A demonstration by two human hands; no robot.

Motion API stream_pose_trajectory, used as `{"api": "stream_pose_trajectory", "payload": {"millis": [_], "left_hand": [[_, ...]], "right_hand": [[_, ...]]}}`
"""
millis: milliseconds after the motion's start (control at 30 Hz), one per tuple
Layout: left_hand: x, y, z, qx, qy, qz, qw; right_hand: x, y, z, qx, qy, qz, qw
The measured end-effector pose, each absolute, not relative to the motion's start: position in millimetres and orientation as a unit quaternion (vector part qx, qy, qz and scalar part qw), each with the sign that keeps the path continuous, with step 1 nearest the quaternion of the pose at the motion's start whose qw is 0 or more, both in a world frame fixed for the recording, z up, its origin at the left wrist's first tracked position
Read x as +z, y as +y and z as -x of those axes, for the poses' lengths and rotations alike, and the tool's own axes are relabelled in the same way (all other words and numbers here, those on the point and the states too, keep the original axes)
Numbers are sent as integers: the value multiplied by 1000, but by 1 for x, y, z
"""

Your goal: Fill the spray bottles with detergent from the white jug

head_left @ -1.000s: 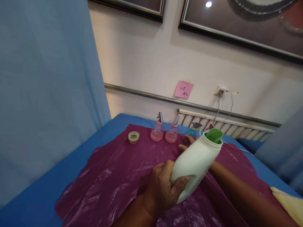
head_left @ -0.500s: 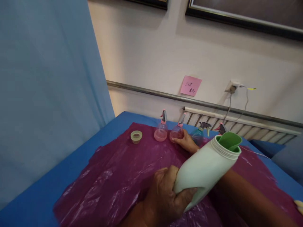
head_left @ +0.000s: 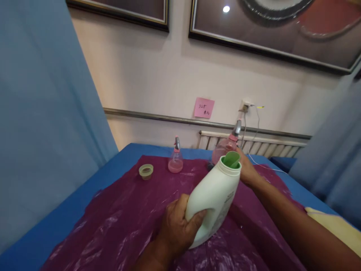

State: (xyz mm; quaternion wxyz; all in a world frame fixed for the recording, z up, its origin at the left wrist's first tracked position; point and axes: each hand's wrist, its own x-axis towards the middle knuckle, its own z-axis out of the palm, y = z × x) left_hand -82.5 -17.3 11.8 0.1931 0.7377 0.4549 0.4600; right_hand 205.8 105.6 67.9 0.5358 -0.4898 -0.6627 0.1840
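My left hand [head_left: 177, 224] is wrapped round the handle of a white detergent jug [head_left: 213, 195], which leans to the right. Its mouth is uncapped and shows a green pouring spout [head_left: 231, 159]. Behind the jug, my right hand [head_left: 246, 167] holds a clear spray bottle [head_left: 222, 149] of pink liquid, tilted and lifted; most of its fingers are hidden. A second spray bottle [head_left: 175, 165], also with pink liquid, stands upright to the left. Farther left lies a translucent greenish cap [head_left: 146, 171].
Purple plastic sheeting [head_left: 121, 222] covers much of the blue bed surface [head_left: 70, 218]. A yellow cloth [head_left: 335, 227] lies at the right edge. Behind are a radiator [head_left: 262, 145], a wall rail [head_left: 158, 117] and a plugged-in cable [head_left: 245, 120]. A blue curtain [head_left: 47, 113] hangs at left.
The right hand has raised the spray bottle off the sheet and carried it right, behind the jug's mouth. The jug stands more upright. The view has shifted to the right.
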Motion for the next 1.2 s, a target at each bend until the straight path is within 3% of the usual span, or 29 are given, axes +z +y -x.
{"api": "stream_pose_trajectory", "payload": {"millis": [200, 367, 433, 500, 667, 933, 1067, 1200], "left_hand": [[7, -1, 90, 468, 427, -749, 196], [21, -3, 94, 568, 385, -727, 37], [38, -20, 87, 585, 369, -722, 25], [59, -45, 72, 575, 333, -744, 65], [91, -90, 7, 418, 284, -838, 208], [71, -60, -72, 394, 308, -722, 478], [67, -53, -89, 420, 286, -687, 520], [64, -50, -104, 476, 346, -649, 483]], "right_hand": [[63, 16, -261, 235, -586, 526, 570], [11, -46, -274, 226, -541, 598, 547], [-5, -69, -270, 252, -526, 599, 549], [-13, -88, -261, 275, -523, 593, 547], [-21, -112, -240, 293, -540, 555, 562], [-50, -109, -230, 242, -568, 517, 593], [-50, -109, -232, 203, -573, 523, 597], [-48, -109, -231, 171, -565, 545, 595]]}}
